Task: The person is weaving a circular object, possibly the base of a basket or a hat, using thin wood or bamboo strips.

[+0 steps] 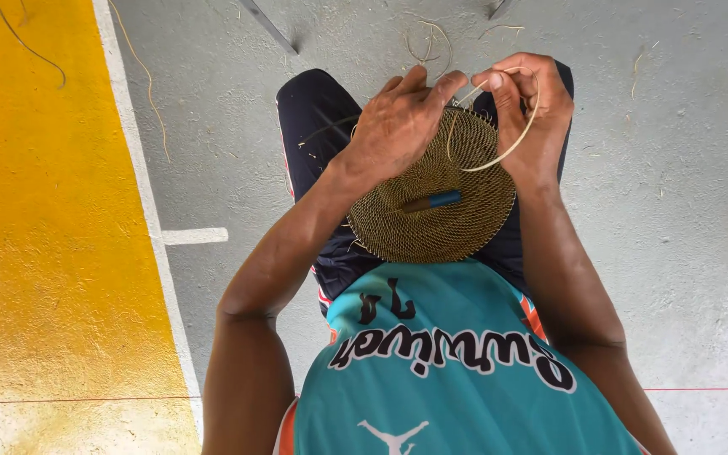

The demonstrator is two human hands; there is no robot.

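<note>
Seen from above, seated on a grey concrete floor (pixel 684 211), with a round woven disc (pixel 431 211) of fine tan fibre resting on the lap, over dark shorts (pixel 313 118) and just above the hem of a teal jersey (pixel 431 354). Left hand (pixel 398 126) laid over the disc's upper left part, palm down, fingers curled and closed, thumb and forefinger pinched together at the disc's far rim. Right hand (pixel 528 105) at the disc's upper right edge, fingers narrowed into a pinch on a pale fibre strand (pixel 511 147); strand curving in a loop from that pinch down across the disc's right side and back toward the rim near the left fingertips. Fingertips of both hands close together at the disc's far edge; touching or not, cannot tell. A small tool with a blue handle (pixel 433 200) lying on the disc's middle, pointing left to right, untouched by either hand. Loose strands (pixel 427 42) scattered on the floor beyond the disc. Left of the disc, a white painted line (pixel 141 177) and past it a yellow painted area (pixel 35 211).
</note>
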